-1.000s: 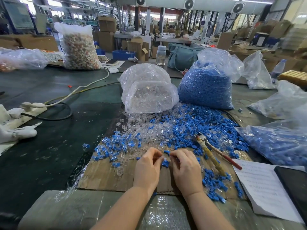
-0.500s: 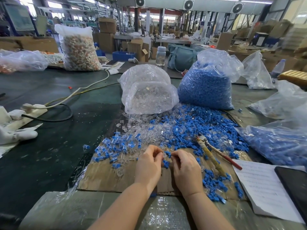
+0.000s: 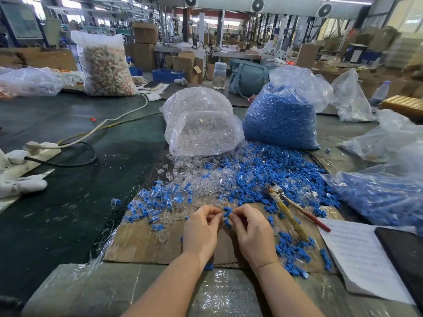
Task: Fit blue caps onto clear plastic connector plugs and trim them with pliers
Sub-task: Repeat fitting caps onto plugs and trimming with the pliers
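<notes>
My left hand [image 3: 201, 229] and my right hand [image 3: 250, 229] meet fingertip to fingertip over a cardboard sheet [image 3: 146, 245]. A blue cap [image 3: 227, 209] shows between the fingertips, pinched by my right hand. My left hand's fingers are curled round something small that I cannot make out. Loose blue caps [image 3: 274, 170] and clear plugs [image 3: 194, 175] lie heaped just beyond. Capped plugs [image 3: 155, 202] are scattered to the left. Pliers [image 3: 288, 213] with yellow and red handles lie to the right of my hands.
A bag of clear plugs [image 3: 201, 124] and a bag of blue caps [image 3: 281, 117] stand behind the pile. Another bag of blue parts [image 3: 384, 197] lies at right. Paper [image 3: 357, 255] and a dark tablet [image 3: 405, 255] sit near right. A power strip [image 3: 29, 154] with cables lies left.
The hands have stayed together over the cardboard, with only small finger movements. The fingertips now sit slightly closer together around the blue cap.
</notes>
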`<state>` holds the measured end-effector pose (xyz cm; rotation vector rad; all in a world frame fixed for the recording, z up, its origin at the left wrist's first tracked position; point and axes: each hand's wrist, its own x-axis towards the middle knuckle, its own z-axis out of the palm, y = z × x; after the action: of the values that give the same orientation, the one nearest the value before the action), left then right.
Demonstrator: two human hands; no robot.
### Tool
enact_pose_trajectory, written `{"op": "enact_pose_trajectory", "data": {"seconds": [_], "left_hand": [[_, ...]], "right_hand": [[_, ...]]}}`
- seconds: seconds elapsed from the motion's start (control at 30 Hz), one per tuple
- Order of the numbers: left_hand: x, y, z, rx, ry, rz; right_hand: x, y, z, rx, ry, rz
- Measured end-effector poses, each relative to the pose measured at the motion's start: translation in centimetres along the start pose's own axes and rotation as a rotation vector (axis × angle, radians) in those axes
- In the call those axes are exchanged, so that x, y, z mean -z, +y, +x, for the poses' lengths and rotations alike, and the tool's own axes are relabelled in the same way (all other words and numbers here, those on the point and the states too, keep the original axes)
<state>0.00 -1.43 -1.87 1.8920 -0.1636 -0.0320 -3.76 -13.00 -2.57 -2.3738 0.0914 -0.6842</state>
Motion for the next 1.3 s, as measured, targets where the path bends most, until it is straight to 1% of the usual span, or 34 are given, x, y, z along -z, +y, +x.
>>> {"op": "enact_pose_trajectory", "data": {"seconds": [0.23, 0.53, 0.73, 0.93, 1.3], "left_hand": [[0.47, -0.58, -0.10, 0.026, 0.010, -0.100], [0.58, -0.64, -0.39, -0.026, -0.009, -0.046], [0.64, -0.71, -0.35, -0.008, -0.020, -0.097], [0.73, -0.69, -0.34, 0.007, -0.013, -0.134], [0.75, -0.42, -0.45, -0.003, -0.009, -0.101]], "right_hand": [[-0.32, -0.32, -0.15, 0.055, -0.002, -0.108], [-0.52, -0.56, -0.35, 0.145, 0.035, -0.194], [-0.22, -0.63, -0.52, 0.198, 0.054, -0.144], [-0.01, -0.62, -0.52, 0.232, 0.033, -0.110], [-0.10, -0.38, -0.31, 0.248, 0.028, -0.075]]}}
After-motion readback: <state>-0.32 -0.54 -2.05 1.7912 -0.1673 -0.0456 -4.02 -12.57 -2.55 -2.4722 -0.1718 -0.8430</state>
